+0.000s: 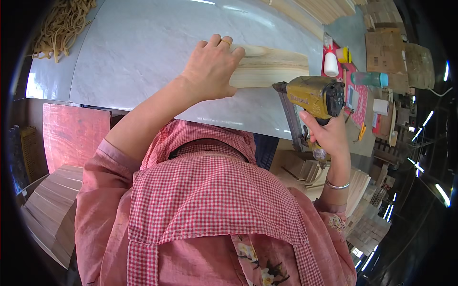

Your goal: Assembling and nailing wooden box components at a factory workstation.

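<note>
A flat piece of pale, streaked wood lies on the grey-white marbled tabletop. My left hand grips its left end, fingers over the far edge and thumb at the near edge; a ring shows on one finger. In my right hand is a yellow and black nail gun, held by its handle. Its nose points left, close to the wood's near right corner. Whether the nose touches the wood I cannot tell. The palm side of the left hand is hidden.
Tan cords lie heaped at the far left. A white glue bottle and a teal bottle are at the right, near cardboard boxes. Wooden strips are stacked at the far side. More boards stand below the table's right end.
</note>
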`<state>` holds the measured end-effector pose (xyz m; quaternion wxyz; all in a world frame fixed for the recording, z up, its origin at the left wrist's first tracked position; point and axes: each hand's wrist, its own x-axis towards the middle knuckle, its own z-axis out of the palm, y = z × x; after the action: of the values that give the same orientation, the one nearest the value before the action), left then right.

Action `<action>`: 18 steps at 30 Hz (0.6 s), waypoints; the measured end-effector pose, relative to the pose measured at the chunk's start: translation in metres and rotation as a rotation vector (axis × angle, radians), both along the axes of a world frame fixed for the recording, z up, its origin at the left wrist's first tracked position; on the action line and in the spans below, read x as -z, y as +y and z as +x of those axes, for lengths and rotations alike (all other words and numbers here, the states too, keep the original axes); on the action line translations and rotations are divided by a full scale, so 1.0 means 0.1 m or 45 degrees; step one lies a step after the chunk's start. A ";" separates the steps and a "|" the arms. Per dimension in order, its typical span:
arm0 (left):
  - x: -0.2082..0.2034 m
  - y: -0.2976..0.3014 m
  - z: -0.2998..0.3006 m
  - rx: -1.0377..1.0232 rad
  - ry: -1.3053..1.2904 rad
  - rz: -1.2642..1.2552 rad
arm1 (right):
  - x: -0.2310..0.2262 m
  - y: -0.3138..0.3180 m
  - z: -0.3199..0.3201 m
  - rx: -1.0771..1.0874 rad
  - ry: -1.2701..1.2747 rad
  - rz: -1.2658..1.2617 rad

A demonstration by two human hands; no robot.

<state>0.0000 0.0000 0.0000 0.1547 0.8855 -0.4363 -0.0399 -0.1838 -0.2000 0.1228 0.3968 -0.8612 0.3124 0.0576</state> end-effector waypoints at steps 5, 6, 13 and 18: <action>0.03 -0.01 -0.01 -0.007 -0.009 -0.040 | 0.01 0.00 0.00 0.015 -0.001 0.026; 0.06 0.00 -0.01 -0.006 -0.053 -0.084 | 0.02 0.01 0.00 0.032 0.004 0.046; 0.06 0.01 0.00 0.012 -0.073 -0.148 | 0.03 0.02 0.02 0.098 0.080 0.071; 0.25 0.13 -0.01 0.050 -0.197 -0.352 | -0.05 0.11 0.03 0.076 0.063 -0.023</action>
<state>-0.0013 0.0133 -0.0248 0.2402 0.8475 -0.4655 0.0861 -0.1812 -0.1891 0.1274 0.3827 -0.8533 0.3482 0.0642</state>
